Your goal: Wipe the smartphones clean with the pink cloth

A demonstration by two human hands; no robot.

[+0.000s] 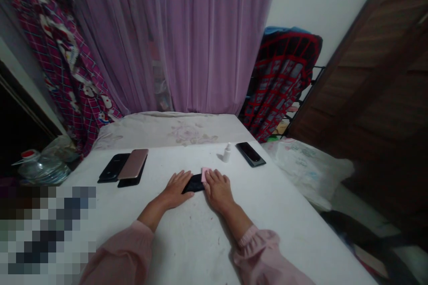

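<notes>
A black phone point(194, 183) lies flat on the white-covered table, right in front of me. At its left end my left hand point(176, 189) grips it, with the thumb on the near side and the fingers across the far side. Over its right end, my right hand point(218, 190) presses a small pink cloth point(205, 173) against the phone with the fingers. My palms hide both ends of the phone. Beyond the right hand, a small white spray bottle point(227, 153) stands upright.
To the left lie a black phone point(114, 167) and a rose-pink phone point(133, 163), each over a dark flat item. A dark phone point(250, 153) rests near the table's right edge. A water bottle point(40, 167) stands beyond the left edge; a plastic bag point(301, 164) is at the right.
</notes>
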